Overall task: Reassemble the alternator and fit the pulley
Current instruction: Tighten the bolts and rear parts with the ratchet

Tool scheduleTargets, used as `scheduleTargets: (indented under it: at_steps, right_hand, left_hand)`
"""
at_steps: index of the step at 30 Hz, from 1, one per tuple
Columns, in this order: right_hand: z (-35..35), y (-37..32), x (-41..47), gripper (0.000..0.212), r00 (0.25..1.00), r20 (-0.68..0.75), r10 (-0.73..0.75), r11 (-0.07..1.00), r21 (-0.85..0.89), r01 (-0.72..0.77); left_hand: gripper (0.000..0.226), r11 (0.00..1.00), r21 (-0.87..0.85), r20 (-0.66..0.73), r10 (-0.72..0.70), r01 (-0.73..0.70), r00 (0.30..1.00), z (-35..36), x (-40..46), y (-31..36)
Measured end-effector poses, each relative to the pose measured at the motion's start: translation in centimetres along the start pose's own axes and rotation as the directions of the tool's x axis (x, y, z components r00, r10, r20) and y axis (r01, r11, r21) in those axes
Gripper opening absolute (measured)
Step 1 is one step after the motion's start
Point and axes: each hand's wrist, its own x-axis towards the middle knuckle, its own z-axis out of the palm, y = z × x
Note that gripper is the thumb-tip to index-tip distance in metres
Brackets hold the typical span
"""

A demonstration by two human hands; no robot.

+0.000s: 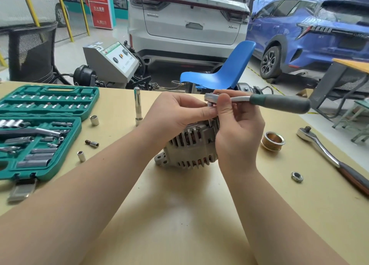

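Presently, your alternator sits at mid-table, and both hands work at its top. Your left hand pinches the small socket under the ratchet head. Your right hand curls round the ratchet's neck, its green handle pointing right. The pulley lies just right of the alternator, apart from it, with a nut nearer you.
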Motion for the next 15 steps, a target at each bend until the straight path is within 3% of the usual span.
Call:
scheduleTargets:
  at_steps: [6,9,13,15]
  right_hand:
    - [-0.1,0.4,-0.4,0.018,0.991,0.092,-0.094,0.988,-0.114,0.104]
    - [0.1,0.0,-0.1,0.008,0.998,0.064,-0.011,0.999,-0.031,0.013]
    - [-0.1,-0.3,0.8,0.013,0.953,0.076,0.292,0.922,0.243,-0.302]
    - [-0.3,-0.2,0.8,0.009,0.973,0.069,0.221,0.953,0.196,-0.231]
  left_hand:
    - [0.009,1.0,-0.024,0.029,0.019,-0.018,0.999,-0.4,-0.3,0.0]
    - [0.014,1.0,-0.013,0.021,0.023,-0.022,1.0,-0.3,-0.2,-0.2]
    - [0.018,1.0,0.0,0.06,0.006,-0.005,0.998,-0.6,-0.1,0.0]
    - [0.018,1.0,0.0,0.069,0.011,-0.011,0.998,-0.6,-0.2,-0.1]
